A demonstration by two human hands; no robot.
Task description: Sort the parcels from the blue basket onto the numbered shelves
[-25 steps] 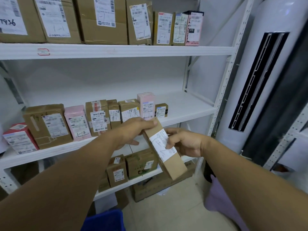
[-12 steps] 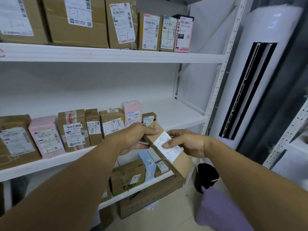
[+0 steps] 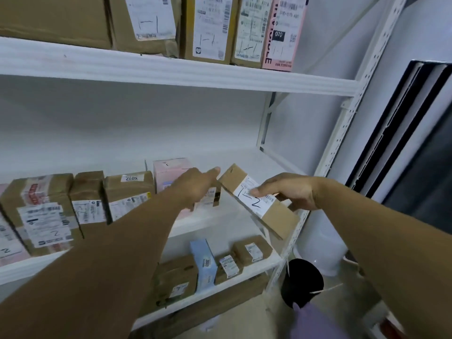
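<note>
A long brown parcel (image 3: pixel 278 218) with a white label marked "1-2" hangs tilted over the right end of the middle shelf (image 3: pixel 220 222). My right hand (image 3: pixel 286 192) grips it from the right, thumb on the label. My left hand (image 3: pixel 195 185) is off the parcel, with its fingers spread over a small brown box (image 3: pixel 213 195) and a pink box (image 3: pixel 171 171) that stand on that shelf; its thumb points at the parcel's upper corner. The blue basket is out of view.
A row of labelled parcels (image 3: pixel 49 209) fills the left of the middle shelf. More parcels stand on the upper shelf (image 3: pixel 171 69) and the lower one, among them a light blue box (image 3: pixel 204 263). A black bin (image 3: pixel 302 282) and a white appliance (image 3: pixel 415 113) stand right of the shelf upright (image 3: pixel 342 133).
My left hand has let go of the parcel and moved to the boxes on the shelf. The right hand alone has carried the parcel up over the middle shelf's right end.
</note>
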